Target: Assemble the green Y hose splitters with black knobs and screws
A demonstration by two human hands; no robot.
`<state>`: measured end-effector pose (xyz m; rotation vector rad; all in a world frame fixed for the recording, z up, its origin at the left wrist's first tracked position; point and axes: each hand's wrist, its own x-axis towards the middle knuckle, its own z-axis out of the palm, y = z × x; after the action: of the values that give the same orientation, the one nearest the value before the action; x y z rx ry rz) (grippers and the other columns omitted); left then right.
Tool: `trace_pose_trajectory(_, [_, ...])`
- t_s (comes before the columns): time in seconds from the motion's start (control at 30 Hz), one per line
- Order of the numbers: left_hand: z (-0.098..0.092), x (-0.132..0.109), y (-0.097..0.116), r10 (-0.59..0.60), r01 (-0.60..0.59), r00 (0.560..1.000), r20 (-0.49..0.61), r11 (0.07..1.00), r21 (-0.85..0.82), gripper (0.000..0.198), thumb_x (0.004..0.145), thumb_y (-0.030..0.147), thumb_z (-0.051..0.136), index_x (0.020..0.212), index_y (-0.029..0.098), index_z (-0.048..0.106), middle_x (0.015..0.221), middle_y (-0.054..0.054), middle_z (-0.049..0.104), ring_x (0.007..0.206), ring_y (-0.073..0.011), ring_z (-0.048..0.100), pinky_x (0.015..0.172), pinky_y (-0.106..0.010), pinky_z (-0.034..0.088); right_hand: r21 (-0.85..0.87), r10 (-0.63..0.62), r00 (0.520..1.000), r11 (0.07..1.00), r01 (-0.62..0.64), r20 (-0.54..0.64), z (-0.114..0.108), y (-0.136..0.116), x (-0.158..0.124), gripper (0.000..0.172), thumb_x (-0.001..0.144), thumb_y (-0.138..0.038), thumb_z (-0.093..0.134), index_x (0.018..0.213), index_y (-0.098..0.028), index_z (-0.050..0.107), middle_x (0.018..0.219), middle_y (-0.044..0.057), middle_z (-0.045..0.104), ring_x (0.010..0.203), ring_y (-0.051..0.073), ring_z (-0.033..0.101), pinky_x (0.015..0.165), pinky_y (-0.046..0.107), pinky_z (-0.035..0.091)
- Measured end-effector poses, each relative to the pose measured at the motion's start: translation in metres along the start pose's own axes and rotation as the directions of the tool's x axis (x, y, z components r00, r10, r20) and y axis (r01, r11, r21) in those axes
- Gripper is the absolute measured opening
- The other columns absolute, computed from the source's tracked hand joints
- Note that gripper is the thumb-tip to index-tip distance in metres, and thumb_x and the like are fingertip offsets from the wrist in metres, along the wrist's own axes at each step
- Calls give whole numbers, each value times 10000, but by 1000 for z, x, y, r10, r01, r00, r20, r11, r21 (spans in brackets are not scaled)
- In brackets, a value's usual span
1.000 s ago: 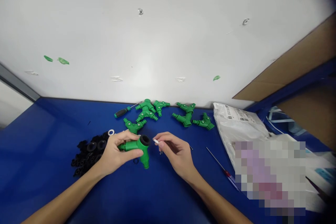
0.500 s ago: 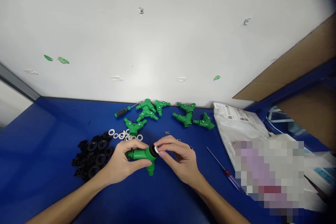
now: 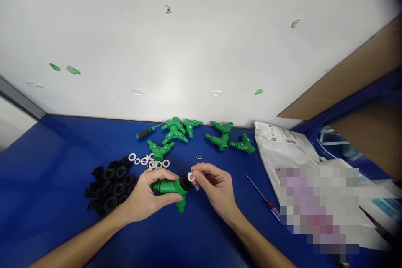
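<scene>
My left hand (image 3: 150,194) is closed around a green Y-shaped hose connector (image 3: 169,186), thumb in front and fingers behind. The connector's black-lined opening (image 3: 185,182) faces right, toward my other hand. Between the thumb and fingers of my right hand (image 3: 215,186) is a small white washer (image 3: 191,176), pinched just to the right of that opening and apart from it. Several white washers (image 3: 166,163) lie on the table behind my left hand. Left of them is a heap of black rings and fittings (image 3: 109,173), partly hidden by my left wrist.
Several green connectors (image 3: 159,149) lie along the back of the blue table (image 3: 194,238), beside a green-and-black screwdriver (image 3: 146,132). Small screws (image 3: 198,158) lie behind my right hand. To the right are a red-handled screwdriver (image 3: 272,209) and a white plastic bag (image 3: 273,150). A white wall (image 3: 194,50) rises behind.
The white washer has moved from the connector's black opening a little to the right, still in my right fingers, and now shows its hole. My left hand keeps its hold on the connector.
</scene>
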<state>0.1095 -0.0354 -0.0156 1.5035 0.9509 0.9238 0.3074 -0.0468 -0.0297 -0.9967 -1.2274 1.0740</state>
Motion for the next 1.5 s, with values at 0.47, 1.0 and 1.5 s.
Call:
trace_pose_trajectory(0.47, [0, -1, -4, 68, -69, 998, -13, 998, -12, 214, 667, 198, 849, 846, 148, 743, 852, -74, 796, 744, -189, 720, 688, -260, 564, -25, -316, 931, 945, 326, 183, 2, -16, -2, 326, 821, 6, 687, 978, -267, 770, 824, 30, 754, 795, 178, 671, 752, 334, 549])
trace_pose_trajectory(1.0, [-1, -1, -4, 136, -137, 990, -30, 990, -20, 217, 666, 161, 851, 858, 155, 751, 850, -67, 803, 743, -185, 741, 686, -242, 583, -190, -420, 873, 862, 469, 247, 0, -12, -5, 260, 803, -63, 728, 1015, -212, 702, 955, 66, 702, 863, 186, 669, 793, 339, 545])
trace_pose_trajectory(1.5, [0, -1, -9, 146, -147, 988, -51, 989, -33, 236, 652, 144, 861, 863, 162, 755, 845, -60, 805, 733, -181, 749, 675, -228, 599, -295, -504, 801, 750, 591, 323, 0, -14, -5, 244, 852, -63, 679, 1068, -178, 667, 980, 96, 702, 913, 209, 657, 839, 388, 542])
